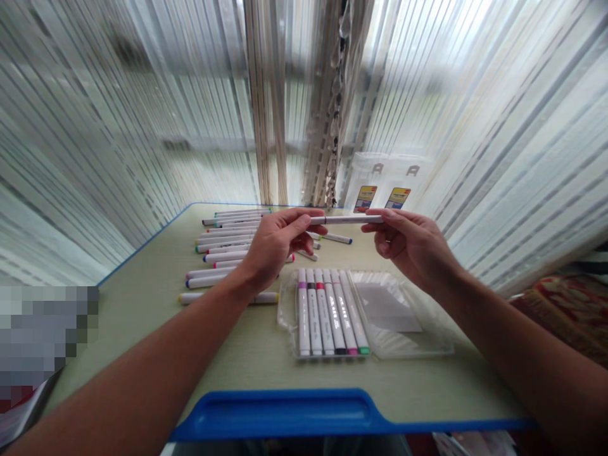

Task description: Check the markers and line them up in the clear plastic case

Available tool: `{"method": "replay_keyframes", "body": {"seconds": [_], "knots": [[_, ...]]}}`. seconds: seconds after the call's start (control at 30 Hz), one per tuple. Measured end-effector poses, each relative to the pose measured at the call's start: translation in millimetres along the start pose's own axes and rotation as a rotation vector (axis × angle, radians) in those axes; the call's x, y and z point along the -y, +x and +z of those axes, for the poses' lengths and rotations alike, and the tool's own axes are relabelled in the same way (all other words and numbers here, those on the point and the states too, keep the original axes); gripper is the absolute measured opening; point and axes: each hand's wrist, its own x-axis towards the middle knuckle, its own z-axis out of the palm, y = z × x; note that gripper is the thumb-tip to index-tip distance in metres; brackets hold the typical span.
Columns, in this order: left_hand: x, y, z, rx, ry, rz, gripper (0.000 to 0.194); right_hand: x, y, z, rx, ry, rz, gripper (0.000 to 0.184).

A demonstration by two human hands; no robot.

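A white marker [349, 220] is held level above the table, one end in each hand. My left hand [280, 239] pinches its left end between thumb and fingers. At the other end, my right hand [407, 239] grips it the same way. Below lies an open clear plastic case [285, 310] with several white markers [327, 316] side by side in its left half. Its right half, the lid [392, 313], lies flat with a pale sheet inside. Many loose markers [223, 256] with coloured ends are spread to the left, partly hidden behind my left hand.
The pale tabletop [137, 329] has a blue edge and a blue pen tray [285, 411] at the front. Two upright clear cases [387, 180] with yellow labels stand at the back, before a string curtain [199, 114]. Patterned fabric [560, 310] is at the right.
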Motion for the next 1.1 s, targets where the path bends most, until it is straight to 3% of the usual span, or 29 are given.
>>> {"method": "replay_keyframes", "body": {"seconds": [0.5, 1.1], "knots": [[1.5, -1.9, -1.5, 0.048, 0.079, 0.026, 0.027, 0.0, 1.4, -1.4, -0.039, 0.019, 0.027, 0.013], [4.5, -0.6, 2.2, -0.009, 0.232, 0.076, 0.022, -3.5, -4.4, 1.5, 0.080, -0.124, -0.041, 0.016]]}}
